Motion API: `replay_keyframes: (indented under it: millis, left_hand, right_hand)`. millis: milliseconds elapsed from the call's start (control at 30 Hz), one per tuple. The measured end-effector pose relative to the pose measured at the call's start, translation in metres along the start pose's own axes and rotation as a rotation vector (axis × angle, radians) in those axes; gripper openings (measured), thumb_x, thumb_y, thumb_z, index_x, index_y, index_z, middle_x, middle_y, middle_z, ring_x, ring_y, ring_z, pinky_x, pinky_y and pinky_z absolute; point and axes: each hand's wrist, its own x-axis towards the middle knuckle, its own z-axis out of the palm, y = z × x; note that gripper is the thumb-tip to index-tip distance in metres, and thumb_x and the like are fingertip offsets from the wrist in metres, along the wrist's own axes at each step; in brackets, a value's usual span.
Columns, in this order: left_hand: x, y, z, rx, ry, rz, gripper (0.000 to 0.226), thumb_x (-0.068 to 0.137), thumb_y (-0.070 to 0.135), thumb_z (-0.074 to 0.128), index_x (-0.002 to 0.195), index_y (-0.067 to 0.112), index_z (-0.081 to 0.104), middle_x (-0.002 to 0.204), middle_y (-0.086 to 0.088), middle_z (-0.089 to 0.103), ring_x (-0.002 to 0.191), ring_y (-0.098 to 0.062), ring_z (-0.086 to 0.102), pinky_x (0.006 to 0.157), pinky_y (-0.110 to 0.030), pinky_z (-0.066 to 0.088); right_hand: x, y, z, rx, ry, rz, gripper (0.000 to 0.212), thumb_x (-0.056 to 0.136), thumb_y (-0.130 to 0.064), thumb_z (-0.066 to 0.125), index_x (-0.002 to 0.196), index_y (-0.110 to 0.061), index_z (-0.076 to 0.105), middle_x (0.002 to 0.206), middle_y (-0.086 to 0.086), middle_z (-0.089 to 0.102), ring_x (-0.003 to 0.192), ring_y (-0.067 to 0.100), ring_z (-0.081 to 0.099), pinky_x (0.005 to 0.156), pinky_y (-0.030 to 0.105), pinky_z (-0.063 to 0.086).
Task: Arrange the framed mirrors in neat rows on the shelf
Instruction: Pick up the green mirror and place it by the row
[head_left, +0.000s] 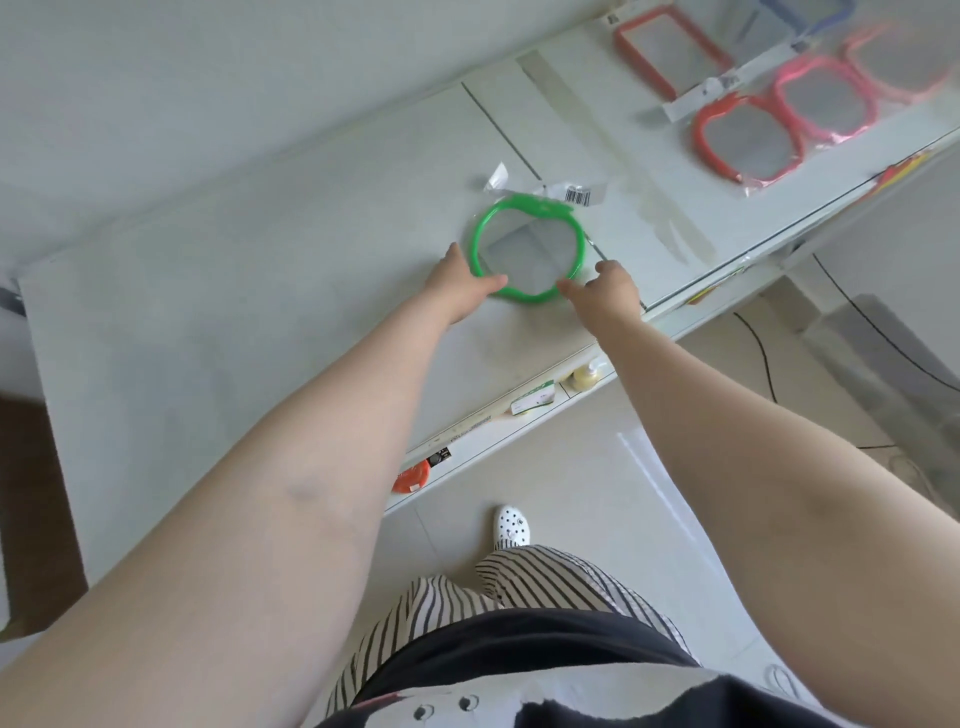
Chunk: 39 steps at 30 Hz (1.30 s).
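Head view: green-framed mirror (528, 248) laid flat on white shelf (260, 291).
Grip: near rim pinched by left hand (460, 283) and right hand (605, 293).
Advice: frame to be squared with red mirrors (748, 137) before release.

Far right of the hands, the blue-framed mirror (810, 13) is cut off by the top edge, only its lower rim showing, and the pale pink mirror (904, 60) beside it runs out of view at the right edge. All the mirrors there are smeared with blur. The left hand (457, 286) covers part of the green mirror (527, 247) rim at its near left; the right hand (605, 293) hides its own fingertips. The barcode label (577, 196) beyond the hands is too small to read. Below the shelf (234, 291) edge, nearer than the hands, an orange item (411, 477) and a yellowish bottle (587, 375) are mostly hidden
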Motion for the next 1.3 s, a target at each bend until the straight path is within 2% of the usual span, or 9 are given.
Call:
replay_keyframes:
  millis: [100,267,400,500,700,867,1100,1200,1300]
  left_hand:
    - [0.013,0.001,0.009,-0.099,0.011,-0.059,0.069,0.073,0.046,0.068,0.128,0.011,0.046,0.129,-0.008,0.055,0.12,-0.028,0.053,0.104,-0.042,0.044]
    - [0.011,-0.001,0.011,-0.246,0.008,-0.126,0.04,0.089,0.025,0.064,0.12,0.002,0.056,0.107,-0.006,0.055,0.093,-0.02,0.05,0.083,-0.027,0.041]
    - [-0.005,-0.005,0.004,-0.493,-0.041,-0.141,0.006,0.091,0.004,0.059,0.096,0.008,0.057,0.095,-0.007,0.058,0.083,-0.02,0.056,0.071,-0.024,0.049]
    - [-0.023,-0.005,-0.001,-0.687,-0.073,-0.128,0.026,0.09,-0.006,0.057,0.112,0.005,0.049,0.094,-0.008,0.058,0.074,-0.016,0.059,0.074,-0.032,0.055]
    - [-0.083,-0.029,-0.004,-0.74,-0.063,-0.069,0.042,0.086,-0.011,0.059,0.126,-0.002,0.047,0.094,-0.008,0.06,0.069,-0.015,0.06,0.058,-0.025,0.058]
    - [-0.138,-0.062,0.004,-0.789,-0.148,-0.069,0.014,0.088,-0.004,0.06,0.094,0.006,0.055,0.083,-0.009,0.061,0.068,-0.019,0.062,0.048,-0.023,0.058]
    - [-0.204,-0.077,0.039,-0.745,-0.199,-0.081,0.017,0.088,0.0,0.062,0.077,0.012,0.056,0.07,-0.009,0.061,0.037,-0.012,0.06,0.043,-0.023,0.052]
    - [-0.223,-0.065,0.057,-0.739,-0.197,-0.094,0.017,0.087,0.001,0.064,0.077,0.013,0.057,0.053,-0.004,0.065,0.038,-0.013,0.06,0.051,-0.023,0.048]
    - [-0.231,-0.054,0.071,-0.735,-0.186,-0.088,0.017,0.085,0.001,0.066,0.077,0.014,0.059,0.055,-0.004,0.066,0.05,-0.017,0.061,0.067,-0.023,0.041]
  right_hand:
    - [0.007,-0.007,0.004,0.142,-0.025,0.029,0.059,0.086,-0.031,0.067,0.132,-0.002,0.044,0.127,0.015,0.057,0.113,0.031,0.056,0.089,0.038,0.047]
    - [0.004,-0.004,0.005,0.33,-0.029,0.126,0.058,0.08,-0.02,0.075,0.127,0.003,0.051,0.12,0.022,0.062,0.085,0.025,0.054,0.072,0.035,0.047]
    - [-0.011,0.002,0.003,0.522,-0.078,0.156,0.067,0.076,-0.014,0.078,0.135,-0.007,0.046,0.112,0.014,0.065,0.083,0.024,0.067,0.087,0.034,0.056]
    - [-0.031,0.003,0.0,0.591,-0.065,0.117,0.06,0.078,-0.007,0.074,0.133,-0.011,0.05,0.1,0.013,0.065,0.06,0.018,0.063,0.075,0.03,0.06]
    - [-0.104,0.018,-0.006,0.695,-0.067,0.103,0.058,0.082,-0.001,0.069,0.134,-0.016,0.049,0.095,0.017,0.067,0.057,0.02,0.065,0.059,0.024,0.061]
    - [-0.171,0.045,-0.005,0.731,0.014,0.128,0.058,0.082,0.001,0.069,0.134,-0.016,0.05,0.094,0.013,0.065,0.059,0.02,0.065,0.059,0.023,0.06]
    - [-0.246,0.1,-0.021,0.753,0.113,0.165,0.058,0.08,-0.005,0.072,0.133,-0.005,0.048,0.084,0.008,0.061,0.059,0.019,0.062,0.067,0.026,0.06]
    - [-0.256,0.121,-0.037,0.763,0.146,0.167,0.055,0.082,-0.006,0.072,0.131,0.0,0.049,0.08,0.008,0.06,0.059,0.018,0.061,0.073,0.029,0.06]
    - [-0.253,0.137,-0.05,0.791,0.165,0.164,0.063,0.081,-0.008,0.073,0.137,-0.003,0.044,0.103,0.017,0.065,0.061,0.017,0.065,0.069,0.027,0.061]
